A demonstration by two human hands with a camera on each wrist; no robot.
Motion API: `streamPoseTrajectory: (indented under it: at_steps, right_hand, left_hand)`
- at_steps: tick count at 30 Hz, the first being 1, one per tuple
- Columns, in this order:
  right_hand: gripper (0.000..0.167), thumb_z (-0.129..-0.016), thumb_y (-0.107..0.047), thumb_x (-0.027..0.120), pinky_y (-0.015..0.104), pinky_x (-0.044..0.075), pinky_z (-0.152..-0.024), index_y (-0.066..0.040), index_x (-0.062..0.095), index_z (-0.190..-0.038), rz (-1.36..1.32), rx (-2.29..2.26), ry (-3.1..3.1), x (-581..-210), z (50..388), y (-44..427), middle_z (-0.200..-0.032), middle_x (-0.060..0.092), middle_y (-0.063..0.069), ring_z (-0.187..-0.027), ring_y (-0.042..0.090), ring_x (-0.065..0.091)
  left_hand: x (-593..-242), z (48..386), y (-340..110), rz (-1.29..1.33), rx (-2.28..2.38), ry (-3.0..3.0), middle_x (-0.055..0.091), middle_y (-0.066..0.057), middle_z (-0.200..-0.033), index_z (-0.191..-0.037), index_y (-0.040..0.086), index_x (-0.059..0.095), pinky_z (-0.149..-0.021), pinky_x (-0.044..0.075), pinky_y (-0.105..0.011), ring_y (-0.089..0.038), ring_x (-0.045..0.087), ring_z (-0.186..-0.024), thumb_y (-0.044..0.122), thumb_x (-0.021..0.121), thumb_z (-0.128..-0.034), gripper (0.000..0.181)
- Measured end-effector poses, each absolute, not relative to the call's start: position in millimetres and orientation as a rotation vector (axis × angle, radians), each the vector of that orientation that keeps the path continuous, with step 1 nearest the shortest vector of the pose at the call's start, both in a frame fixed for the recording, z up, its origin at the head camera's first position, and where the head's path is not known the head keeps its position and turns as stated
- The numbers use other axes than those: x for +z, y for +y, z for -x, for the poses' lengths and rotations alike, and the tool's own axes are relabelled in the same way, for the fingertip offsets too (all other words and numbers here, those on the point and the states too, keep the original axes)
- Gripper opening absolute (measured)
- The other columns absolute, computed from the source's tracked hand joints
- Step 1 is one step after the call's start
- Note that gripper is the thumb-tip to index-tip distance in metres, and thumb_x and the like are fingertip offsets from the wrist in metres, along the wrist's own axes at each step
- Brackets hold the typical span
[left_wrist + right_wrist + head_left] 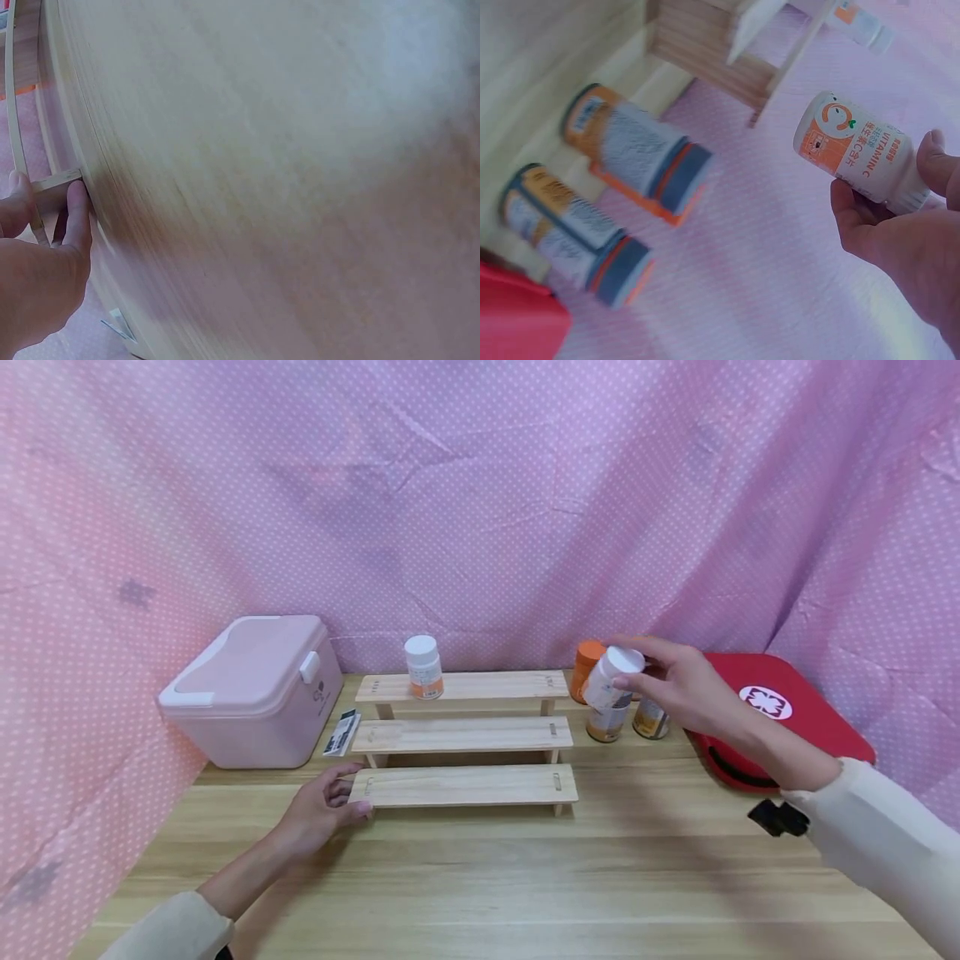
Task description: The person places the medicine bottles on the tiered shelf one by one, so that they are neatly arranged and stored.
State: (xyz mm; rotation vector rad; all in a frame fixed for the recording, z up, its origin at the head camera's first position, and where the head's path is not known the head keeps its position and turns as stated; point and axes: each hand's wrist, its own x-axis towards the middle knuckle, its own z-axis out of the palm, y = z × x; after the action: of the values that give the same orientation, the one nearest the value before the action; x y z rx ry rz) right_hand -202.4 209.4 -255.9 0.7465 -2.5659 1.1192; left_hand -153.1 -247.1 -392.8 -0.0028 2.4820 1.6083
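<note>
My right hand (678,685) pinches a white vitamin C bottle (859,154) by its cap end, thumb on one side and fingers on the other. Tilted, the bottle is held in the air above other bottles, right of a three-tier wooden rack (461,785). At the rack's lowest tier, my left hand (313,810) grips the left end. The left wrist view shows the thumb on the board and fingers by the short leg (60,187). A second white bottle (424,670) stands upright on the top tier, left of its middle.
Right of the rack stand an orange-capped bottle (588,662) and two dark-lidded bottles (630,146), partly hidden in the head view. A red first-aid case (810,710) lies at the right. At the left are a pale pink box (247,685) and a small flat packet (342,733).
</note>
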Motion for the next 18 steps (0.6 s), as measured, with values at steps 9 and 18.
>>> streamPoseTrajectory:
  at_steps: [9,18]
  right_hand:
    - [0.046,-0.092,-0.012,0.067,0.021,0.053,-0.076,-0.007,0.054,-0.136,-0.767,1.262,-2.635,-234.5,230.4,166.6,-0.114,0.064,0.016,-0.097,0.026,0.062]
    - [0.045,-0.09,-0.013,0.068,0.037,0.052,-0.086,-0.01,0.057,-0.133,-0.915,1.261,-2.696,-226.0,253.7,125.2,-0.119,0.063,0.013,-0.102,0.025,0.061]
  left_hand:
    - [-393.4,154.1,-245.5,0.002,1.622,2.482,0.058,-0.028,-0.121,-0.142,-0.005,0.033,-0.082,0.054,-0.026,-0.03,0.063,-0.104,0.003,0.071,-0.0842,0.069]
    - [-392.1,153.2,-245.7,0.004,1.594,2.506,0.059,-0.026,-0.121,-0.141,-0.004,0.035,-0.082,0.054,-0.025,-0.03,0.063,-0.105,0.005,0.072,-0.0845,0.069]
